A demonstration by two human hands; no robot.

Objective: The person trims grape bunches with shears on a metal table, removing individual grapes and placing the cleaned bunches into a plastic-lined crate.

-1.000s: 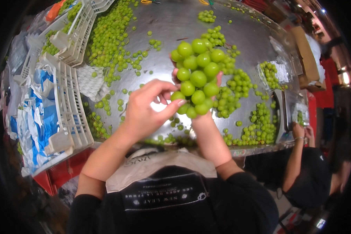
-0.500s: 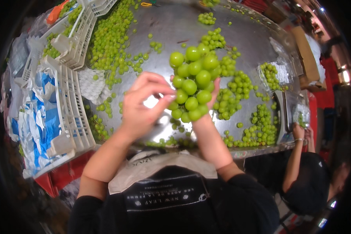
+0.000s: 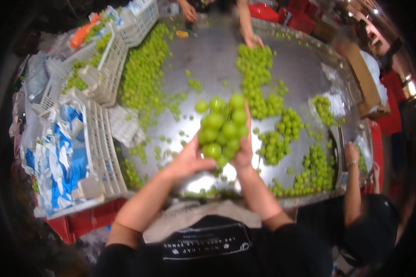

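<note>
A bunch of green grapes [image 3: 223, 128] is held up over the metal table [image 3: 203, 64], close to the camera. My left hand [image 3: 188, 160] supports it from the lower left, thumb under the lowest grapes and the other fingers hidden behind it. On the other side my right hand [image 3: 243, 154] is wrapped round it, fingers reaching up along its edge and partly covered by the fruit. More grape bunches [image 3: 289, 129] lie on the table to the right of my hands. A pile of loose grapes [image 3: 145, 69] spreads along the left side.
White plastic crates [image 3: 107, 159] line the left edge, the nearest holding blue and white wrappers [image 3: 62, 157]. Across the table, another person's hand [image 3: 253, 40] touches grapes. A second person's hand [image 3: 352, 151] is by a metal scale [image 3: 339, 150] at right. A cardboard box [image 3: 367, 78] stands beyond.
My left hand has gone from pinching at the bunch's side to cupping it from below. The bunch sits lower in view and has turned. Another person's hands have appeared at the far edge.
</note>
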